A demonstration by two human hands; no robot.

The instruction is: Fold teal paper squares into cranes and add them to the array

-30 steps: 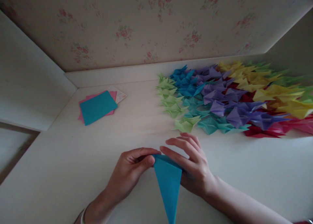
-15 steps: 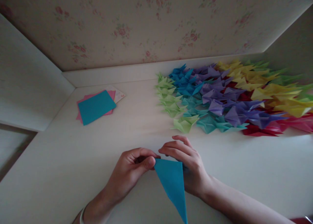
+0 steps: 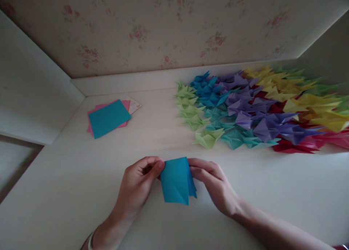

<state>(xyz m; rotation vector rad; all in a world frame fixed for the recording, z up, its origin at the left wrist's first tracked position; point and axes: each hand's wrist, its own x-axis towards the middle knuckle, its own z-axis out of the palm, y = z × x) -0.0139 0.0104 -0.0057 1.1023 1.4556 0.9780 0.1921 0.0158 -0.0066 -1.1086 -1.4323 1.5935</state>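
Between my hands, above the white table, is a folded sheet of blue origami paper (image 3: pixel 176 182), roughly square, with loose layers showing along its right side. My left hand (image 3: pixel 140 182) pinches its upper left corner, thumb in front and fingers behind. On the other side, my right hand (image 3: pixel 214 182) grips the upper right edge, its fingertips partly hidden behind the paper layers.
Rows of folded paper cranes (image 3: pixel 261 104) in green, blue, purple, yellow and red cover the back right of the white table (image 3: pixel 152 133). At the back left lies a small pile of blue and pink paper sheets (image 3: pixel 109 119). A flowered wall (image 3: pixel 152 28) rises behind.
The blue paper has gone from a long pointed triangle hanging down to a compact square. My right hand's raised fingers have come down onto its right edge.
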